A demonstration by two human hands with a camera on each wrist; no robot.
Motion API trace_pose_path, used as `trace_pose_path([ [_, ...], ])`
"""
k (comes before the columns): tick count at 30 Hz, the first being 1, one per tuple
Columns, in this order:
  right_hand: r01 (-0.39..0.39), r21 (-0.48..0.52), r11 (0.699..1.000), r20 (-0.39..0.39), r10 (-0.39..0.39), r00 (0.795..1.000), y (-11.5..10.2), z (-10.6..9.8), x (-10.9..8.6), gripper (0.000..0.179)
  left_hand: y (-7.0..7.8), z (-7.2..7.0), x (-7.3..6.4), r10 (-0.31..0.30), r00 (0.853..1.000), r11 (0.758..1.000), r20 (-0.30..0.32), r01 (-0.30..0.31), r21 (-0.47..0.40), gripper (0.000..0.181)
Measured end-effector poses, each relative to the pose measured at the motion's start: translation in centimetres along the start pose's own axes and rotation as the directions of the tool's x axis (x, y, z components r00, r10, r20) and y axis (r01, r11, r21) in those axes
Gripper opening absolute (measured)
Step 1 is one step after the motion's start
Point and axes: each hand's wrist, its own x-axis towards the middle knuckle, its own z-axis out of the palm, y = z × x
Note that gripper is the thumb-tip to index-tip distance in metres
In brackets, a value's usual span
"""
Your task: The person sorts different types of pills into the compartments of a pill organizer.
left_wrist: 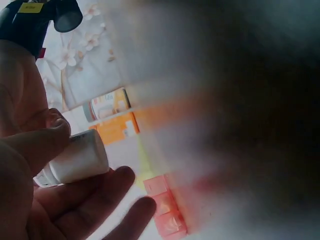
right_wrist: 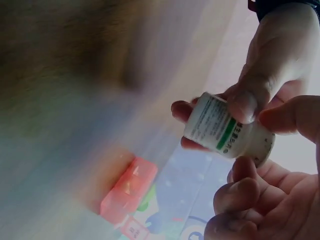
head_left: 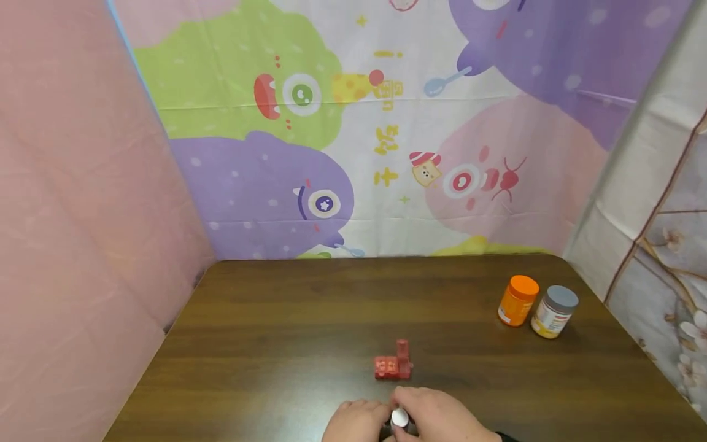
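A small white pill bottle [right_wrist: 215,125] with a green stripe on its label is between both hands, low in the head view. My left hand [head_left: 358,422] holds the body of the bottle, its thumb across the label in the right wrist view. My right hand [head_left: 439,416] grips the bottle at its white cap [head_left: 399,418]. In the left wrist view the bottle lies tilted, its base towards the right. Just beyond the hands sits a red translucent pill organizer [head_left: 386,367], one lid standing up and light-coloured bits inside.
An orange jar [head_left: 518,301] and a white-and-yellow jar with a grey lid [head_left: 554,312] stand at the right of the brown wooden table [head_left: 276,319]. A cartoon-printed curtain [head_left: 386,221] hangs behind the table, with more cloth on both sides.
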Motion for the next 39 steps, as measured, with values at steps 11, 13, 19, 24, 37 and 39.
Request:
trace_pose_path([
  [11,0.024,-0.045,0.999,-0.054,-0.027,0.998,-0.2,0.1,-0.2,0.019,0.3,-0.3,-0.2,0.004,0.997,0.981,-0.08,-0.019,-0.195,0.018],
  [13,0.045,-0.058,0.997,-0.047,-0.048,0.998,0.0,0.2,-0.1,0.02,0.3,-0.4,-0.4,0.012,0.995,0.979,-0.095,-0.031,-0.203,0.014],
  [19,0.126,-0.155,0.98,-0.091,-0.141,0.986,0.5,0.8,-0.2,0.022,0.2,-0.7,-0.5,0.048,0.994,0.98,-0.097,-0.066,-0.187,0.009],
  [24,0.256,-0.207,0.944,-0.142,-0.287,0.947,1.1,1.1,-0.3,0.014,-0.1,-0.7,-0.5,0.105,0.989,0.974,-0.103,-0.123,-0.19,0.007],
  [37,0.119,-0.158,0.98,-0.11,-0.137,0.984,-0.2,0.3,-0.1,0.023,-0.4,-1.4,-0.7,0.082,0.992,0.972,-0.092,-0.1,-0.211,0.007],
  [39,0.114,-0.163,0.98,-0.128,-0.135,0.983,-0.4,0.3,0.0,0.022,-0.2,-1.6,-0.8,0.093,0.989,0.976,-0.112,-0.112,-0.185,0.006],
])
